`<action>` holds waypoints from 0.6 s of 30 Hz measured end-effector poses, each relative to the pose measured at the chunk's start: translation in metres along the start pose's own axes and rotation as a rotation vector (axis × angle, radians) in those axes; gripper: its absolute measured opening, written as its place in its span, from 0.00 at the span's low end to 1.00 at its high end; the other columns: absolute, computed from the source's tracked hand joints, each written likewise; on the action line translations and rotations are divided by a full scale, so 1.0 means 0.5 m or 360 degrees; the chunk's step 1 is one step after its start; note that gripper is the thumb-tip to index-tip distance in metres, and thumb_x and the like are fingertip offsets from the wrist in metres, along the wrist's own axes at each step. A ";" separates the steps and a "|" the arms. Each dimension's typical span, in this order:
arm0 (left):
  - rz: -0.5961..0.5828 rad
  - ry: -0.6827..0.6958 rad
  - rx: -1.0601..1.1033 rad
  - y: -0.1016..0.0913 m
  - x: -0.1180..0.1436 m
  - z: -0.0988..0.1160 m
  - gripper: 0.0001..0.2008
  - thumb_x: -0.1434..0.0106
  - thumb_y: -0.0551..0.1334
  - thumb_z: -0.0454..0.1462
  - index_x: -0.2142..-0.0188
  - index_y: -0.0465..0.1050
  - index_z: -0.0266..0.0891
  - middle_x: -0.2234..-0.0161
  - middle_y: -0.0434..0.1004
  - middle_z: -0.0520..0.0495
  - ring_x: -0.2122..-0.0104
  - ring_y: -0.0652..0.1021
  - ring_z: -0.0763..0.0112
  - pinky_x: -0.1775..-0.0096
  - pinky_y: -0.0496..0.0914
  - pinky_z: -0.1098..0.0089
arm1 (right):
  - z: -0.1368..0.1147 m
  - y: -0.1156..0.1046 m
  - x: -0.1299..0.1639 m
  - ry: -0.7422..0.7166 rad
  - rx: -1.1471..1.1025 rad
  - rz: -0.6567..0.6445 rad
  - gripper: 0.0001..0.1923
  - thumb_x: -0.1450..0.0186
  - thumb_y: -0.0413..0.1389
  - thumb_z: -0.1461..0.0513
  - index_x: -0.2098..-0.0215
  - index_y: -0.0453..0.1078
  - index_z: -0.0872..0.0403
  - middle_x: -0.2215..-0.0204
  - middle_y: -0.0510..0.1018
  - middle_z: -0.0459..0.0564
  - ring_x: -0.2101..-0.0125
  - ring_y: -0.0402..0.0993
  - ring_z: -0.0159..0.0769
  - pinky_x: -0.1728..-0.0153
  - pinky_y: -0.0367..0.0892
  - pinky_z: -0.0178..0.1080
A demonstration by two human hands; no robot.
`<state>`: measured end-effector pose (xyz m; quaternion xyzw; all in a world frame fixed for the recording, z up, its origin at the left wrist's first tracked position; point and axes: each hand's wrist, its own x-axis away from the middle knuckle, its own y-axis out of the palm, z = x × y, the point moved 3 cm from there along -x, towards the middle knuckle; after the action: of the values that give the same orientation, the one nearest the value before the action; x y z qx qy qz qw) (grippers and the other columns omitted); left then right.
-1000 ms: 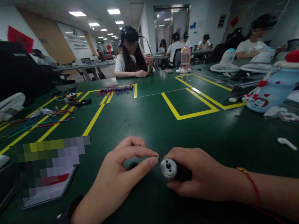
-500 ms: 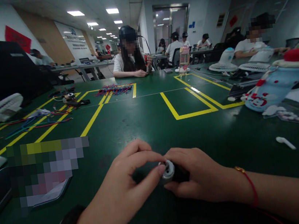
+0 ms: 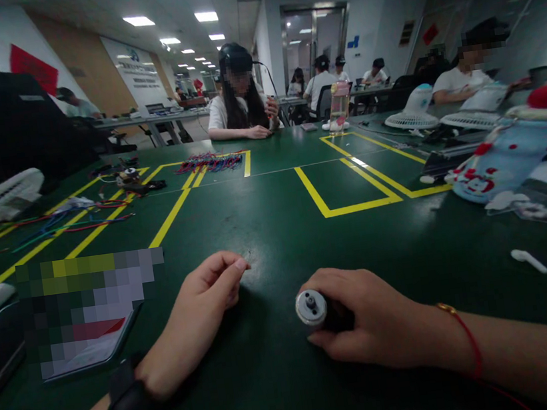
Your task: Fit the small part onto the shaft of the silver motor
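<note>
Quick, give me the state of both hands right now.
Left hand: fingers pinched together, contents too small to tell.
Right hand: closed around a small motor.

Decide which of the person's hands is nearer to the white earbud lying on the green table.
Right. The right hand, gripping a small motor, lies on the same side as the earbud; the left hand rests farther off, beyond the motor.
</note>
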<state>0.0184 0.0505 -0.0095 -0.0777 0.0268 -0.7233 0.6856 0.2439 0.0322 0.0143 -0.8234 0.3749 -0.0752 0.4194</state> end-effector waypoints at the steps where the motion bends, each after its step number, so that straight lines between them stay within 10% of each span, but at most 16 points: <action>1: -0.0004 0.0001 -0.0027 0.001 0.001 0.001 0.12 0.35 0.60 0.47 0.65 0.69 0.40 0.79 0.59 0.58 0.79 0.59 0.77 0.77 0.54 0.76 | 0.000 0.000 0.000 0.0002 0.0003 -0.0007 0.15 0.42 0.60 0.63 0.56 0.68 0.53 0.62 0.75 0.46 0.65 0.69 0.33 0.65 0.62 0.35; 10: -0.0057 0.0062 -0.0296 0.006 0.005 0.014 0.12 0.34 0.57 0.48 0.65 0.70 0.42 0.78 0.60 0.57 0.78 0.62 0.75 0.76 0.57 0.74 | -0.001 -0.001 0.002 0.0005 0.0019 -0.0001 0.15 0.42 0.61 0.62 0.56 0.68 0.53 0.62 0.75 0.46 0.65 0.69 0.34 0.65 0.62 0.35; 18: -0.0341 0.0779 -0.0862 0.066 0.061 0.094 0.07 0.35 0.60 0.39 0.58 0.76 0.49 0.62 0.69 0.50 0.61 0.71 0.66 0.60 0.67 0.68 | 0.003 0.004 0.002 -0.0012 0.0076 -0.0008 0.14 0.41 0.60 0.59 0.57 0.68 0.54 0.63 0.74 0.47 0.68 0.68 0.33 0.69 0.60 0.35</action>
<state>0.0568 0.0212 0.0345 -0.0834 0.3719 -0.7547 0.5341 0.2441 0.0318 0.0118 -0.8144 0.3692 -0.0822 0.4401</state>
